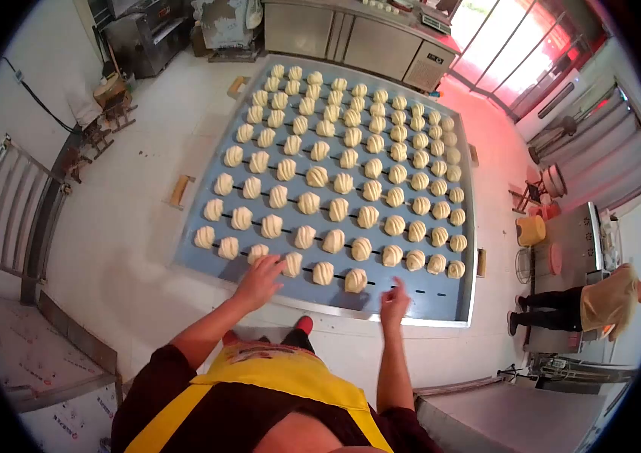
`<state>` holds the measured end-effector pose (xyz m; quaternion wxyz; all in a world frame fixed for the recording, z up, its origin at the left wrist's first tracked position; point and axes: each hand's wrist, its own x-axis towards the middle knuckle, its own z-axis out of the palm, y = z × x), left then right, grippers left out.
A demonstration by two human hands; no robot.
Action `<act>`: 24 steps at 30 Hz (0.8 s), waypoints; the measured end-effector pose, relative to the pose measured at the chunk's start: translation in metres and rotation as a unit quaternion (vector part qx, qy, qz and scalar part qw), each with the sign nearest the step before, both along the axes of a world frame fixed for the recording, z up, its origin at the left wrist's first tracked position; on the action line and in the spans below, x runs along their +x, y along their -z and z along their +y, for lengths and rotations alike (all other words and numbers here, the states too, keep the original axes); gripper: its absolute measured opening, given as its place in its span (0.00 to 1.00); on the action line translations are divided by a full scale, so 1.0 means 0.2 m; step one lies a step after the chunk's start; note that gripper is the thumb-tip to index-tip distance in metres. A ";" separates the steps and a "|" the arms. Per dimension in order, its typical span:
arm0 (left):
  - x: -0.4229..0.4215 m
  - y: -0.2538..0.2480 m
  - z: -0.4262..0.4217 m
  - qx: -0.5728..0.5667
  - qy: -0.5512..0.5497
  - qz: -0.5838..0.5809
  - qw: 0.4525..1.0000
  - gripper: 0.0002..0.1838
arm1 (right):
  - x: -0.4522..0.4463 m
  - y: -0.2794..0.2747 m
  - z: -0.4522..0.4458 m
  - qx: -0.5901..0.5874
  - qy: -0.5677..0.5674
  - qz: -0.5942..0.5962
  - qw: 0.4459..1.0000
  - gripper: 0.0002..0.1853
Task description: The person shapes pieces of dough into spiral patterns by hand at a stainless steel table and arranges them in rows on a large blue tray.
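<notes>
A large shallow blue tray (411,313) with a pale rim bears rows of pale, ridged dough buns (317,177). At its front edge, my left hand (258,285) reaches over the rim with fingers stretched out. Its fingertips are at a bun (258,254) in the front row, beside another bun (292,264); whether they press on it I cannot tell. Further right, my right hand (394,303) hovers over the tray's front part, index finger pointing forward and the other fingers curled in. I see nothing held in it. The nearest bun (356,280) lies to its left.
Steel cabinets (381,44) stand behind the tray. At the right, another person (600,306) is by a steel worktop, near a yellow container (531,231). Wooden blocks (180,191) stick out under the tray's sides. A metal rack (15,208) leans at the left wall.
</notes>
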<state>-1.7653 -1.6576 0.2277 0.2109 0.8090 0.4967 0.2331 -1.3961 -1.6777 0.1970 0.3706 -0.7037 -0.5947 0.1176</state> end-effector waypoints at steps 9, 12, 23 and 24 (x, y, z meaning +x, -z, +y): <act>-1.31 0.02 -0.55 -0.017 -0.165 -0.017 0.986 0.32 | -1.50 -0.58 0.39 0.141 -0.174 0.041 0.974 0.43; -1.99 0.16 -0.79 -0.035 -0.221 0.019 0.974 0.32 | -1.96 -1.00 0.55 0.275 -0.159 0.075 0.945 0.44; -2.95 -0.15 -0.17 0.057 -0.223 0.002 0.973 0.35 | -3.13 -1.51 1.73 0.198 -0.197 0.232 0.932 0.45; -3.01 -0.15 -0.08 0.062 -0.219 0.004 0.974 0.35 | -3.21 -1.51 1.82 0.205 -0.188 0.274 0.921 0.44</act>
